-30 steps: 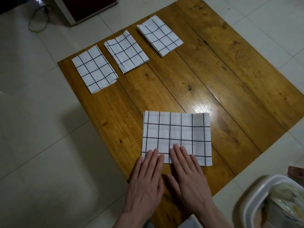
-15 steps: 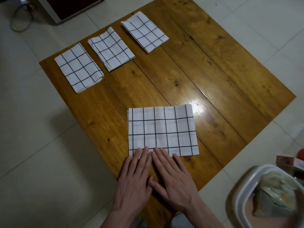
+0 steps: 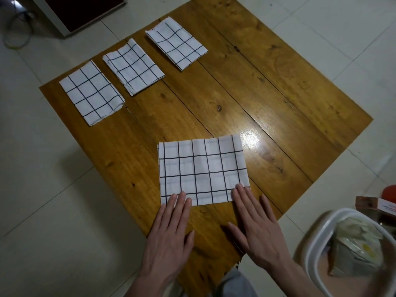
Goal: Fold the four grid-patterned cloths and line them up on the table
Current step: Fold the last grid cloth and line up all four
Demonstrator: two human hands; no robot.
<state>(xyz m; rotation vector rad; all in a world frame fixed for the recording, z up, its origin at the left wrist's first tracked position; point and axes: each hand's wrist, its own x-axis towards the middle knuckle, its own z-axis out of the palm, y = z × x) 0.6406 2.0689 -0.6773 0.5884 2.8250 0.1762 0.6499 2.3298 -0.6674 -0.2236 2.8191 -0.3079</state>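
Three folded cloths [image 3: 132,67] sit in a row along the table's far left edge; the fourth cloth [image 3: 203,170], part-folded, lies near you. Your left hand [image 3: 169,236] and right hand [image 3: 257,228] rest flat, fingers straight, gripping nothing, fingertips on its near corners. Press the crease evenly, match corners before folding again. The table [image 3: 278,99] offers bare wood to the right; a white tub [image 3: 317,243] crowds your right wrist.

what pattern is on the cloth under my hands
White with a grid of thin dark lines; the cloth shows clearly in the head view, lying flat on the wooden table.
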